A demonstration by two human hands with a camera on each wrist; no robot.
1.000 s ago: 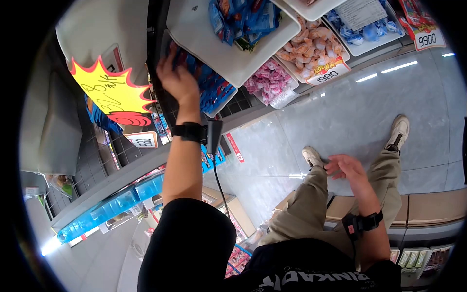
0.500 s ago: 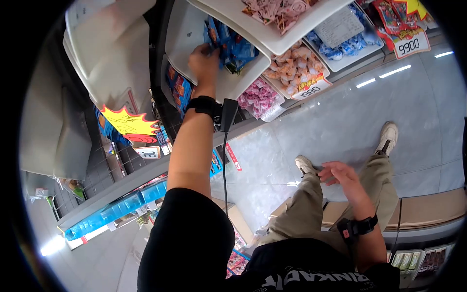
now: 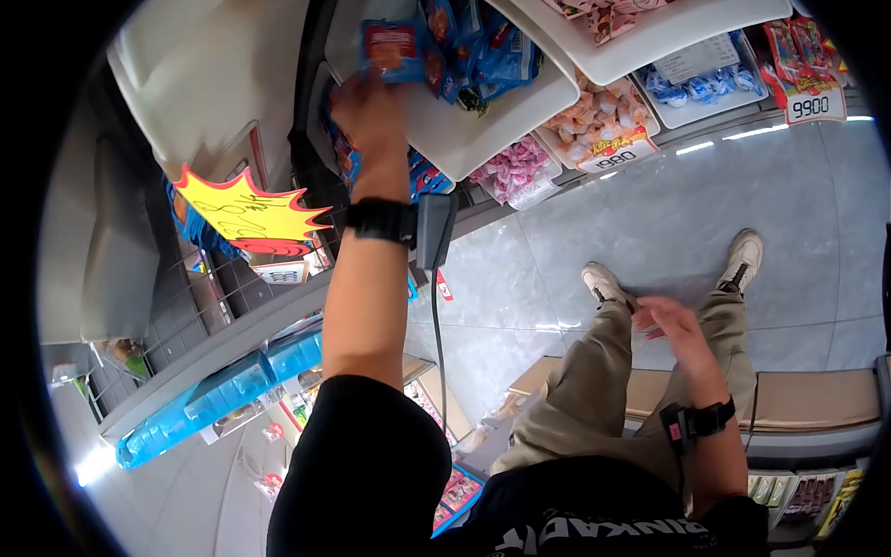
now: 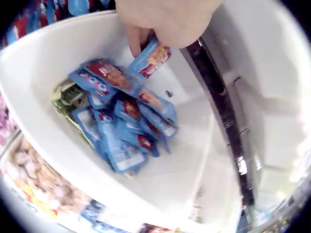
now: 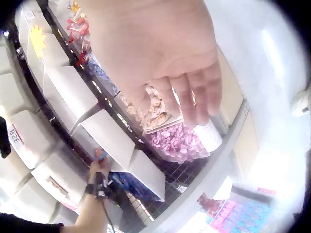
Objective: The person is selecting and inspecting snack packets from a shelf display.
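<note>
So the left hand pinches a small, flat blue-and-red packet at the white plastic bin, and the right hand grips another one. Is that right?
Not quite: the right hand grips nothing; the right wrist view shows it empty. The rest stands: the left hand pinches a small, flat blue-and-red packet at the white plastic bin.

Blue with a red panel on the pinched packet [image 3: 392, 51], toward the bin's left edge; blue and red again on the heaped packets [image 3: 487, 56]; plain white over the bin [image 3: 455, 139]. Past the bin's right edge, pale orange on the wrapped candies [image 3: 594, 119]; by its bottom corner, pink on the sweets [image 3: 516, 165]. Jagged red around yellow on the sign [image 3: 243, 206].
</note>
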